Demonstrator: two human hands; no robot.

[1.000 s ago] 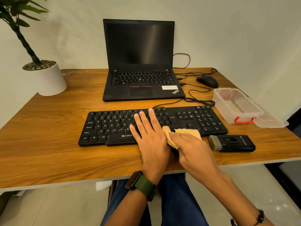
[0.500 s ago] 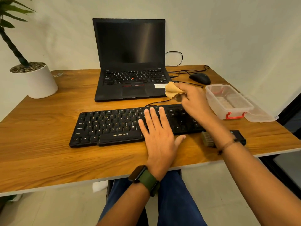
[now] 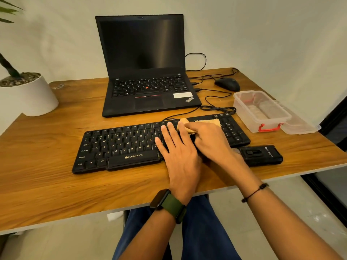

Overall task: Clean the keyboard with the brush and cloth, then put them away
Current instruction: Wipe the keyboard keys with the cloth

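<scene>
The keyboard [image 3: 159, 143], black plastic with white letters, lies in the middle of the frame on the wooden table [image 3: 47, 175], which has a clear brown grain. Its right middle part is hidden under the two hands. The left hand [image 3: 178, 156] lies flat on the keys with the fingers stretched and holds nothing. The right hand [image 3: 208, 139] is just beside it on the right, with its fingers closed over the cloth [image 3: 206, 121], a soft tan piece that is pressed on the upper keys; only its wrinkled edges show above the fingers. The brush [image 3: 261, 155], a black flat block, lies right of centre, just below the right end of the keyboard; its bristle end is mostly covered by the right wrist. A clear plastic box [image 3: 262, 111] with a red clip stands at the right, open, and its lid lies beside it. In the upper centre is an open black laptop [image 3: 148, 72] with a dark screen. The white pot [image 3: 32, 98] at the left is cut by the frame edge.
</scene>
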